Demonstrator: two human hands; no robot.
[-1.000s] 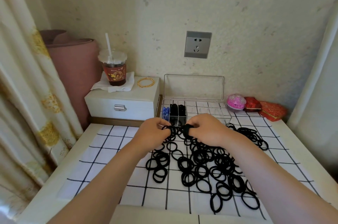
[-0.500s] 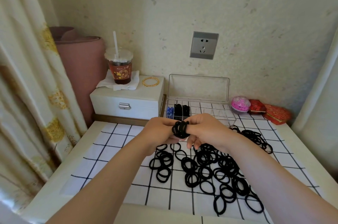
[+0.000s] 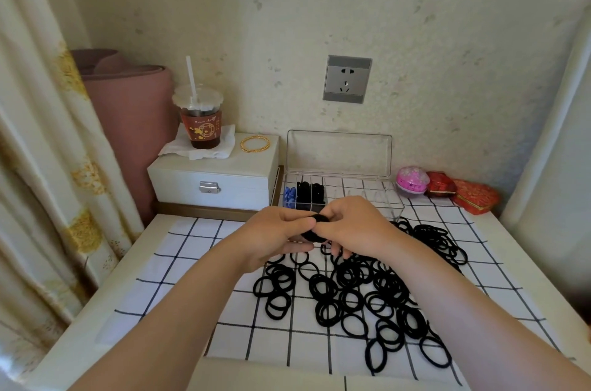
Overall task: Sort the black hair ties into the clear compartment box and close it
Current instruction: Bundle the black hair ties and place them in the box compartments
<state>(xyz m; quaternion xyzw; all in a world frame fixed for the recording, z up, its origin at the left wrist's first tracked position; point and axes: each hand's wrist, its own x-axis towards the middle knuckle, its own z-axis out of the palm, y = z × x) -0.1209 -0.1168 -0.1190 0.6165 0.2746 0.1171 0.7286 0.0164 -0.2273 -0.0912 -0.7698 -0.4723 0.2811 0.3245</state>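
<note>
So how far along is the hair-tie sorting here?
Early. Done: two compartments at the left of the clear box hold black ties. In hand: the left hand and right hand pinch a bundle of ties between them. Left: a large pile lies on the checked cloth, most compartments look empty, and the lid stands open.

The cloth (image 3: 192, 240) covers most of the tabletop (image 3: 511, 256). At the middle of the back edge stands the compartment box (image 3: 395, 210), its lid (image 3: 339, 151) upright against the wall below the socket (image 3: 347, 79). The drawer case (image 3: 211, 179) fills the back left corner, carrying a cup (image 3: 200, 128) on a napkin (image 3: 224, 147), with a bangle (image 3: 255, 144) to the cup's right. Three small cases (image 3: 441, 187) sit in the back right corner. Loose hair ties (image 3: 367, 288) spread over the cloth's middle and right; the left hand (image 3: 275, 237) and right hand (image 3: 355, 227) hold a bundle of ties (image 3: 316, 227) just before the box
</note>
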